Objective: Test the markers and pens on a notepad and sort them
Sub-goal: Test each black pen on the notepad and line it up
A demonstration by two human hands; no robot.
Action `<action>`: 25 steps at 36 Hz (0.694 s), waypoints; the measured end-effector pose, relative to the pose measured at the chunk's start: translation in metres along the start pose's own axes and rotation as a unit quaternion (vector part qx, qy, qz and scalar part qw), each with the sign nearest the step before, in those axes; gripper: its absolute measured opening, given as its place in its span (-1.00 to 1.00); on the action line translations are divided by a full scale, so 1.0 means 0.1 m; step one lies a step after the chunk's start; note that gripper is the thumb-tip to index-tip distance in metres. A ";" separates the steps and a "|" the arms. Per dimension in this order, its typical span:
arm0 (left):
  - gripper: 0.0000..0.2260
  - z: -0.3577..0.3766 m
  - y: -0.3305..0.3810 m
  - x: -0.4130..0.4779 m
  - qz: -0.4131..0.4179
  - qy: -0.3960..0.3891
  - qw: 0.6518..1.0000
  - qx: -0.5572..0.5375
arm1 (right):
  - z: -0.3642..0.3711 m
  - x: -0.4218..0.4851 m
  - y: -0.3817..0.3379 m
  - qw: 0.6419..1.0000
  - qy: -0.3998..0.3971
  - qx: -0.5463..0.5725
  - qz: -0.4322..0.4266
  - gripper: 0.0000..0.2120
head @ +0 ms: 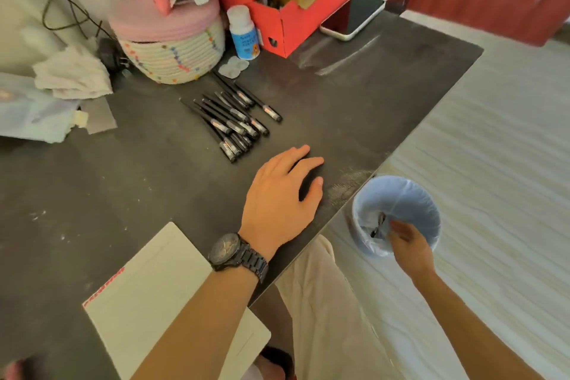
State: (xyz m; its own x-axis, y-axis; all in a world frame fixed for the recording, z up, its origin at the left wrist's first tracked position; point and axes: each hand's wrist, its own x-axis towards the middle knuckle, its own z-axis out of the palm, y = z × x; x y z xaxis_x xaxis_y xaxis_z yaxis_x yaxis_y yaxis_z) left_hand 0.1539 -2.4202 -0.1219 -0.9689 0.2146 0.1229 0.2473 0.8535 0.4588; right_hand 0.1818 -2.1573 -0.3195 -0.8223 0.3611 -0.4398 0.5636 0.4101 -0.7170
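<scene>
From the head camera, a dark grey bench (pixel 123 179) carries a cluster of slim black pens with silver-labelled caps (pixel 234 120), lying side by side at a slant near its middle. The left hand (pixel 283 191), with a black metal wristwatch (pixel 237 253) on its wrist, rests on the bench just in front of the pens without touching them; its fingers are spread and gently arched, and it holds nothing. Its forearm crosses over a cream notepad with red print along one edge (pixel 154 296), which lies flat at the near edge of the bench.

The right hand (pixel 407 237) is off the bench, over the rim of a small round wastebasket lined with a pale blue bag (pixel 398 194) that stands on the floor beside the bench corner. The hand is blurred, but its fingers look loose and nothing shows in its grasp. Something dark lies inside the basket.

At the back of the bench stand a pink-topped woven rope basket (pixel 172 49), a white bottle with a blue label (pixel 243 31) and a red cardboard shoebox (pixel 290 9).
</scene>
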 end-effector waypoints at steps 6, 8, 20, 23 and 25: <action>-0.73 -0.36 -0.18 -0.41 -0.016 0.038 0.999 -0.001 | -0.39 -0.71 -0.56 0.982 0.030 0.156 -0.103 -0.87; -0.74 -0.52 -0.31 -0.65 -0.048 0.083 0.995 -0.010 | -0.45 -0.87 -0.81 0.971 0.028 0.195 -0.133 -0.87; -0.58 -0.75 -0.80 -2.08 -0.329 0.209 0.921 0.009 | 0.03 -1.30 -2.39 0.911 -0.076 0.097 -0.393 -0.84; -0.46 -0.66 -0.81 -2.20 -0.362 0.214 0.907 0.015 | 0.26 -1.21 -2.71 0.895 -0.064 0.017 -0.441 -0.87; -0.42 -0.61 -0.83 -2.22 -0.377 0.217 0.900 0.022 | 0.43 -1.15 -2.92 0.881 -0.047 -0.039 -0.468 -0.91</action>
State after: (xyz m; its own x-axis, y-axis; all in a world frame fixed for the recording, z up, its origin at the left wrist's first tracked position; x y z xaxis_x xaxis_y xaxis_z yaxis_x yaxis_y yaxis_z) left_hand 0.3489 -2.5675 -0.1330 -0.7654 -0.6307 0.1279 -0.4890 0.6992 0.5216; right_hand 0.1084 -2.3541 -0.0827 -0.9305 -0.2362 0.2798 -0.3654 0.5498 -0.7511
